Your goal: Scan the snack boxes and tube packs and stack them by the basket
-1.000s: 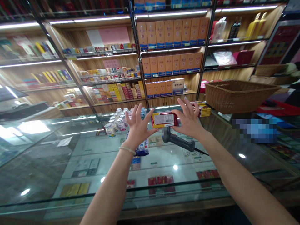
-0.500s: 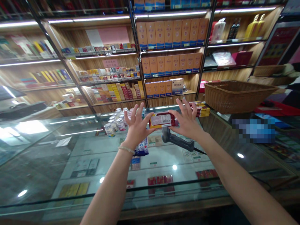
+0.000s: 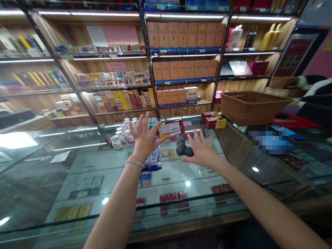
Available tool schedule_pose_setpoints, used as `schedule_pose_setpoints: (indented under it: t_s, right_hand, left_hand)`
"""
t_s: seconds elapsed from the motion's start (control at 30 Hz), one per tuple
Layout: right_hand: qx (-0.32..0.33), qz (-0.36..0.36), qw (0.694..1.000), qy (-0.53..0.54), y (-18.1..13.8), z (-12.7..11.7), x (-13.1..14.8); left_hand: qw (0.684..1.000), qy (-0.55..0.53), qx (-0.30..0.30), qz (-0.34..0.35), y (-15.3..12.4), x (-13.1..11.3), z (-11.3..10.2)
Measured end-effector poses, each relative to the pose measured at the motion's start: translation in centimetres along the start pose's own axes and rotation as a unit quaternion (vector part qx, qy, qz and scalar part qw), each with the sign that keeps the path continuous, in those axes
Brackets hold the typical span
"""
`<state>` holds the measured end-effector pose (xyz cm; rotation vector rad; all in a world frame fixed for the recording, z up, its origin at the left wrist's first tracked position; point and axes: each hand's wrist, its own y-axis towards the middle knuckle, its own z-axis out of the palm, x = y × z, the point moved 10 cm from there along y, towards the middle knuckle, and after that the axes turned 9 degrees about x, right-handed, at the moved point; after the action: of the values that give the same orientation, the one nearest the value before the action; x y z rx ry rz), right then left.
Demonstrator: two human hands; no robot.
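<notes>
I record packet (image 3: 170, 128) secured in left hand (image 3: 143, 140); right hand (image 3: 203, 150) wide; scanner (image 3: 181, 147), at its nine o'clock, not yet grasped.

A pale, cream-toned bracelet (image 3: 135, 162) circles the left wrist, between the left hand (image 3: 143, 140) and the left forearm (image 3: 120, 200). It is one slim loop with a slightly bumpy edge, perhaps beaded; its separate parts are too small to make out. The left forearm is bare as far as it shows. The right hand (image 3: 203, 152) and right forearm (image 3: 255, 188) are bare too, the forearm slender at the wrist and broader toward the elbow.
</notes>
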<state>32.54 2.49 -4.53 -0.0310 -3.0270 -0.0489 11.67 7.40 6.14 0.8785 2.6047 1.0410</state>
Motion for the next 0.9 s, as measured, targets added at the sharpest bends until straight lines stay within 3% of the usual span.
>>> schedule_pose_setpoints:
  t_s: [0.5, 0.63, 0.77, 0.9]
  right_hand:
    - [-0.008, -0.023, 1.0, 0.007, -0.6, 0.9, 1.5]
    - [-0.052, -0.053, 0.997, 0.016, -0.9, -0.5, 1.7]
    - [-0.057, -0.004, 0.998, 0.035, -1.0, -2.9, 0.0]
    - [-0.069, -0.008, 0.993, 0.1, -0.3, -5.7, -1.6]
  left_hand:
    - [1.0, -0.003, 0.0, -0.006, -0.2, 0.4, 0.7]
    - [1.0, 0.004, 0.003, -0.026, -0.2, 1.0, 0.6]
    - [0.998, 0.005, -0.001, -0.065, -0.3, 2.1, 0.2]
    - [0.996, 0.011, 0.003, -0.09, -0.4, 2.9, 0.2]
